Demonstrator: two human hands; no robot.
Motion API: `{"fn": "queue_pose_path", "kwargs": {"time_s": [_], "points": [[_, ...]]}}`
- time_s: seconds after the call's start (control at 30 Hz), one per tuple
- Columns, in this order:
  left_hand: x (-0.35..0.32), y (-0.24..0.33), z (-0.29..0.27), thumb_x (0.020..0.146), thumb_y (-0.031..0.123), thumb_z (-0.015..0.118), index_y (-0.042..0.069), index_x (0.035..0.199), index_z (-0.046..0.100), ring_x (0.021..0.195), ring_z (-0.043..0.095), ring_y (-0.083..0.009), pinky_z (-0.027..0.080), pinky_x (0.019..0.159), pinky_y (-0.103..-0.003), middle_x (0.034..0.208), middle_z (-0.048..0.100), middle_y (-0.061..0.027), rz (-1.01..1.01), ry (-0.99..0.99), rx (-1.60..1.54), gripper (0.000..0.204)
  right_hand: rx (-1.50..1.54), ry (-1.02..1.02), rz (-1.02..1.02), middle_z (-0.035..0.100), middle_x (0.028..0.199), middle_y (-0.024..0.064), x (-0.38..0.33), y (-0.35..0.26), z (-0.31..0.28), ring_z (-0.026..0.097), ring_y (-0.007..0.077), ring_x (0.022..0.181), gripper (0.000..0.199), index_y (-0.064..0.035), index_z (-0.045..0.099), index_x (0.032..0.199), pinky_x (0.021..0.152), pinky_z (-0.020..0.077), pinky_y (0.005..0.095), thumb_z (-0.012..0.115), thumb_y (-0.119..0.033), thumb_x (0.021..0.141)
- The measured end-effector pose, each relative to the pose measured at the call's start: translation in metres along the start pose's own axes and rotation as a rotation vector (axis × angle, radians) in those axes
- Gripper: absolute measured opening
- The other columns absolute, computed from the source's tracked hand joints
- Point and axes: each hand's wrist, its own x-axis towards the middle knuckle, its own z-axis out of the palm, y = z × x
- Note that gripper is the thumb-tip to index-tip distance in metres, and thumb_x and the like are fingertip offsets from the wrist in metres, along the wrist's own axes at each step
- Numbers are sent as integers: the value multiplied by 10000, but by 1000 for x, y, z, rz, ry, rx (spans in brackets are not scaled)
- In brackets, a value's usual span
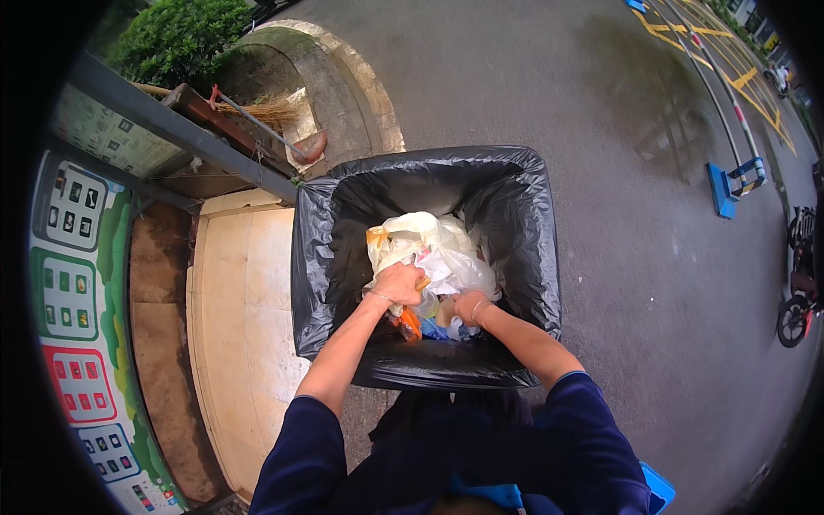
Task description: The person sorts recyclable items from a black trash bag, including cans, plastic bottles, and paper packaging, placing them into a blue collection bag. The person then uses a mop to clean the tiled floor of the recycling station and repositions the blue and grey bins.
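Observation:
Both my arms reach down into a bin lined with a black bin liner (524,223). A crumpled white plastic bag (451,257), stained orange at its upper left, lies on top of the rubbish inside. My left hand (399,283) is closed on the bag's near left side, beside a small yellow-brown piece. At the near right edge of the bag my right hand (470,306) is closed too, its fingertips partly hidden by the plastic. Below and between the hands show an orange wrapper (408,324) and some blue plastic (433,330).
A board with coloured panels (77,360) and a tiled ledge (249,300) stand on the left. A straw broom (266,110) lies by the curb at the far left. A barrier with blue feet (723,190) and a parked motorbike (798,300) are on the right.

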Motion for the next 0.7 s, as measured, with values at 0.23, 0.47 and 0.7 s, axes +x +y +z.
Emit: {"fn": "queue_pose_path", "kwargs": {"time_s": [0.23,0.47,0.7], "points": [[-19,5,-9,559,97,657,45,938,592,862,613,-325,495,733,-394,938,619,-133,-141,517,127,387,12,-139,37,554,1271,96,104,21,53,572,245,1114,479,-112,643,1134,865,493,362,668,-268,682],[-39,-19,-3,543,104,689,28,911,598,804,629,-313,501,710,-385,829,642,-154,-194,491,28,387,333,367,569,257,1460,193,53,81,7,221,327,1368,894,-92,293,1413,1121,217,346,687,-278,633],[-25,-28,18,569,55,658,27,993,609,842,624,-317,496,731,-389,899,640,-172,-195,662,-71,428,361,656,692,472,1316,192,55,114,-14,429,348,1241,707,-94,428,1323,1031,360,363,634,-44,648]]}}
